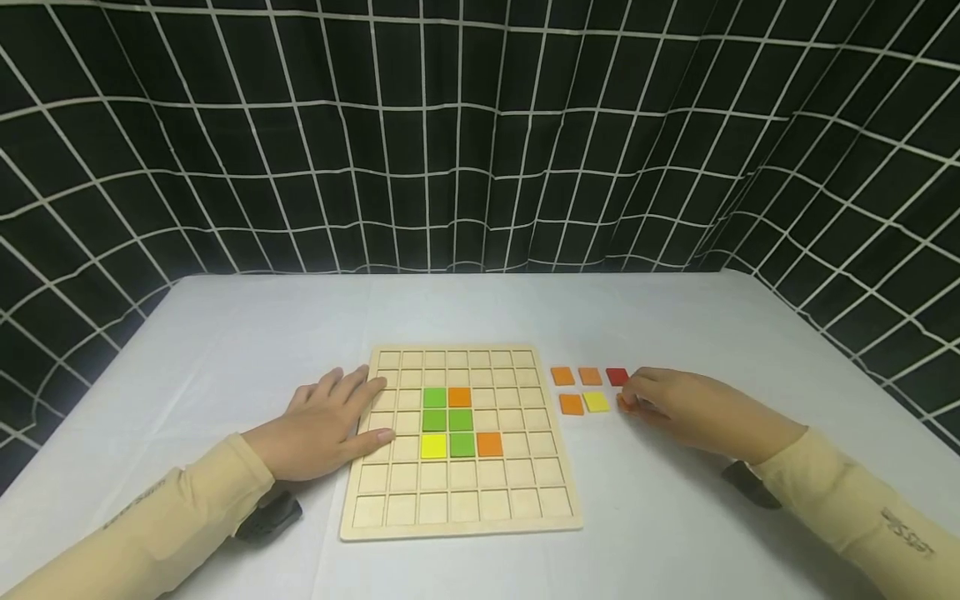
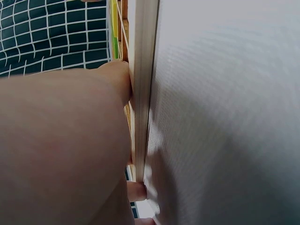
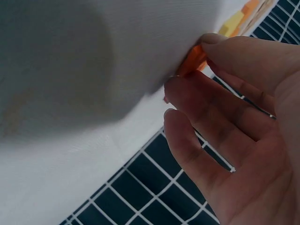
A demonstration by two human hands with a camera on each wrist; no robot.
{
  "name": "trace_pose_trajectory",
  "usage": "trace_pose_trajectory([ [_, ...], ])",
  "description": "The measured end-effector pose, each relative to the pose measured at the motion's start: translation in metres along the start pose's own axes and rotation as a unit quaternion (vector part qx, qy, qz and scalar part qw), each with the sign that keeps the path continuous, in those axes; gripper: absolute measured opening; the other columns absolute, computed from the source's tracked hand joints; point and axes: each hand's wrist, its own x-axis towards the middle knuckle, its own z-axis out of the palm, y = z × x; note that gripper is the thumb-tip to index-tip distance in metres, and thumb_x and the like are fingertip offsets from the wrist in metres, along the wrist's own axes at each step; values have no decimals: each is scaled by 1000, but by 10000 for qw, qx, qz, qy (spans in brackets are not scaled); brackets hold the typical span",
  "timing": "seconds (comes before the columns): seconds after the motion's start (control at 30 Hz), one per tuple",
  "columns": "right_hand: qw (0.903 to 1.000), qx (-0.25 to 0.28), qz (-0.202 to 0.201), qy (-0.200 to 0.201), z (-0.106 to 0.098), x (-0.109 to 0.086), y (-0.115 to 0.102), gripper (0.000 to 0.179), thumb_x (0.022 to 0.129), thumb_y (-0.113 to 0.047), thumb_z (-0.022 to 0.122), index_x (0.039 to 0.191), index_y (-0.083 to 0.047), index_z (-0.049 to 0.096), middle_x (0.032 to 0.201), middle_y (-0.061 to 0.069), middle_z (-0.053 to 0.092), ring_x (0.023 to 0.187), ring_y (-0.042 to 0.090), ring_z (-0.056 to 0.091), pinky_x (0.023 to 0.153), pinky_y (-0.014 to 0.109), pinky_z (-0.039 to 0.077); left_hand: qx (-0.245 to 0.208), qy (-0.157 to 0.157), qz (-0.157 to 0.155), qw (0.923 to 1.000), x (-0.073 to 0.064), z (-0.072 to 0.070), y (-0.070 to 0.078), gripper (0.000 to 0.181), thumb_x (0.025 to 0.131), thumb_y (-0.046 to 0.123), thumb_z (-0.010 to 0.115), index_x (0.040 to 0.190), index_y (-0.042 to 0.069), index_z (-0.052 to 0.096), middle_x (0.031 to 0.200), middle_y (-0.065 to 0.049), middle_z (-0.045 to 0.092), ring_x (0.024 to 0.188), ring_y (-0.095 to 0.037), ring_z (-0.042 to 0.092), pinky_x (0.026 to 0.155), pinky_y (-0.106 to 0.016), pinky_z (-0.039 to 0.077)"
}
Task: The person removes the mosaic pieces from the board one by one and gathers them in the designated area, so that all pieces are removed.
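My left hand point(image 1: 318, 429) lies spread on the left edge of a wooden grid board point(image 1: 457, 527), thumb and fingertips on its squares. The board holds green tiles point(image 1: 462, 444), a yellow tile point(image 1: 433, 446) and two orange tiles, one of them an orange tile point(image 1: 490, 444) at the right. My right hand point(image 1: 678, 408) is low over the table, right of the board. Between thumb and fingers it pinches an orange tile point(image 3: 193, 61), mostly covered by the fingers in the head view. Just beyond these fingers sits a red tile point(image 1: 617, 377).
Between board and right hand, loose tiles lie in two short rows: orange tiles point(image 1: 572, 404) and a yellow tile point(image 1: 596, 402). A white cloth point(image 1: 465, 308) covers the table. Behind it hangs a black curtain point(image 1: 457, 142) with a white grid.
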Motion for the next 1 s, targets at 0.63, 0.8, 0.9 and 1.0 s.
trace_pose_trajectory([
  [0.63, 9848, -543, -1418, 847, -10, 37, -46, 17, 79, -11, 76, 92, -14, 65, 91, -4, 61, 82, 12, 60, 71, 30, 53, 31, 65, 59, 10000, -1, -1, -1, 73, 96, 59, 39, 147, 6, 32, 152, -25, 28, 135, -53, 26, 99, -65, 27],
  [0.8, 9799, -239, -1758, 912, -10, 57, -72, 16, 80, -14, 75, 87, -17, 61, 79, -10, 51, 73, 7, 45, 62, 21, 41, 44, 21, 56, 10000, -1, -4, 1, 73, 97, 57, 40, 147, 6, 31, 152, -25, 27, 135, -53, 25, 99, -66, 26],
  [0.9, 9803, -161, -1835, 716, -11, 69, -84, 15, 84, -18, 73, 88, -18, 59, 78, -12, 51, 73, 5, 45, 61, 18, 39, 38, 4, 26, 10000, -1, -3, 0, 73, 97, 58, 39, 148, 6, 31, 152, -25, 27, 136, -52, 25, 100, -66, 25],
  [1.0, 9804, -175, -1916, 427, -9, 78, -93, 11, 88, -22, 69, 92, -17, 59, 81, -11, 54, 73, 6, 49, 63, 17, 43, 59, 9, 59, 10000, -1, -1, -1, 73, 97, 58, 39, 147, 5, 31, 152, -25, 27, 135, -53, 25, 99, -66, 26],
])
